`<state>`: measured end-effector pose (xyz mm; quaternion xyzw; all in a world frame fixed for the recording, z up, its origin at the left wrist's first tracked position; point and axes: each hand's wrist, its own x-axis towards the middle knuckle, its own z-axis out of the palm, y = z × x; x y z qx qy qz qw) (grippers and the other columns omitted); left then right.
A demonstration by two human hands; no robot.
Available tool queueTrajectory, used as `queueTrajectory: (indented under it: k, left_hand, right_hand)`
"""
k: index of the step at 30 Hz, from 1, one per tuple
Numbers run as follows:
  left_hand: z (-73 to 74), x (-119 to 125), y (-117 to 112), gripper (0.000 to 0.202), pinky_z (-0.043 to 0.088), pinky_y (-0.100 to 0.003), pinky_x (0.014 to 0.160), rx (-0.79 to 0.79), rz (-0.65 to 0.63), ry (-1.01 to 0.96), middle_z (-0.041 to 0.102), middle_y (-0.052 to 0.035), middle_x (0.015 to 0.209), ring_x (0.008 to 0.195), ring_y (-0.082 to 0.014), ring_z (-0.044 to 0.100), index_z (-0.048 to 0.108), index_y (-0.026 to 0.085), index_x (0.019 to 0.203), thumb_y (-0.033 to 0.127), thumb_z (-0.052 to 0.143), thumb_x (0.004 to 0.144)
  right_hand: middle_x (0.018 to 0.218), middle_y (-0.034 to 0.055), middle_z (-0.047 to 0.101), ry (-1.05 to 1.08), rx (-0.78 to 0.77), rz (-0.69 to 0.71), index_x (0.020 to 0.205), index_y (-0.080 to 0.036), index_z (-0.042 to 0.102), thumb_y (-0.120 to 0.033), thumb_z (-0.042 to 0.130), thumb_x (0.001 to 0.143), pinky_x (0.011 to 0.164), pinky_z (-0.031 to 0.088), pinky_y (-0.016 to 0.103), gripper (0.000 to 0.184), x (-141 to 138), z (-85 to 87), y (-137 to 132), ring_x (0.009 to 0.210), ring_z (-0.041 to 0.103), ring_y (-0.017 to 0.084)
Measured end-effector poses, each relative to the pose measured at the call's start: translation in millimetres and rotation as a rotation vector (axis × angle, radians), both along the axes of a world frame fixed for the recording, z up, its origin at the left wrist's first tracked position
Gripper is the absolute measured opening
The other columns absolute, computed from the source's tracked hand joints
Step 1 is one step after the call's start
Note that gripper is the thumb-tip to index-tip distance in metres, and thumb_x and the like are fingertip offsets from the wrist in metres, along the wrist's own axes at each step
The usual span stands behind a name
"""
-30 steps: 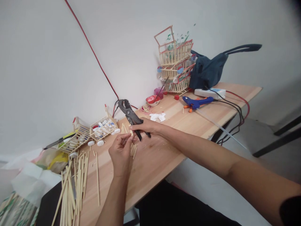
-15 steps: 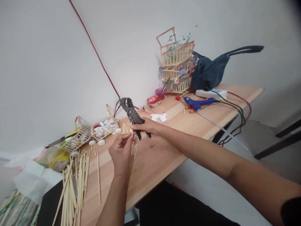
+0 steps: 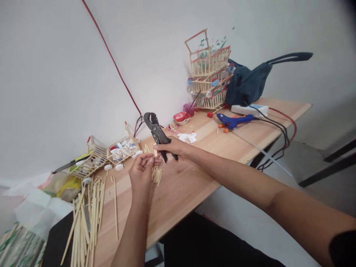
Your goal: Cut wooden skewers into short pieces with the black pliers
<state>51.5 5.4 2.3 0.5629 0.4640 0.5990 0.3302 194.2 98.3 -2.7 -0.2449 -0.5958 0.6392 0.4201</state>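
My right hand is wrapped round the handles of a black pipe cutter, whose jaws point up and left. Between that thumb and the cutter a few short stick pieces stand upright. My left hand is just below and to the left of them, its fingers loosely spread and seemingly holding nothing. Under the hands lies a small pile of cut sticks on the wooden table. More short sticks are behind my left fingers, partly hidden.
Long wooden sticks are heaped at the left near small stick-built carts. Stacked carts, a dark blue bag, a power strip and a blue glue gun stand at the back right. A red paint bowl sits by the wall.
My left fingers have come away from the short sticks and spread apart, the hand shifting slightly left. The sticks stay under my right thumb, and the cutter has moved slightly.
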Motion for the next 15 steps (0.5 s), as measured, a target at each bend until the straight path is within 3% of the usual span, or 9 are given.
queueTrajectory:
  k: [7, 15]
  left_hand:
    - [-2.7, -0.2, 0.9, 0.024, 0.054, -0.027, 0.062, -0.099, 0.001, 0.011, 0.073, -0.0067, 0.081, 0.07, -0.016, 0.067, 0.063, 0.014, 0.084, 0.032, 0.072, 0.072]
    - [-2.8, 1.6, -1.7, 0.016, 0.049, -0.023, 0.058, -0.082, 0.058, 0.121, 0.07, -0.0035, 0.07, 0.062, -0.0131, 0.063, 0.068, 0.014, 0.076, 0.03, 0.069, 0.074]
  right_hand:
    - [0.066, 0.0021, 0.065, -0.019, 0.041, -0.009, 0.072, -0.012, 0.063, -0.034, 0.072, 0.073, 0.055, 0.048, 0.02, 0.023, 0.3, -2.1, -0.7, 0.059, 0.06, 0.01]
    - [0.059, 0.0002, 0.062, -0.082, 0.073, 0.024, 0.067, -0.013, 0.061, -0.036, 0.071, 0.073, 0.047, 0.043, 0.019, 0.025, 1.9, 1.2, -6.7, 0.051, 0.054, 0.009]
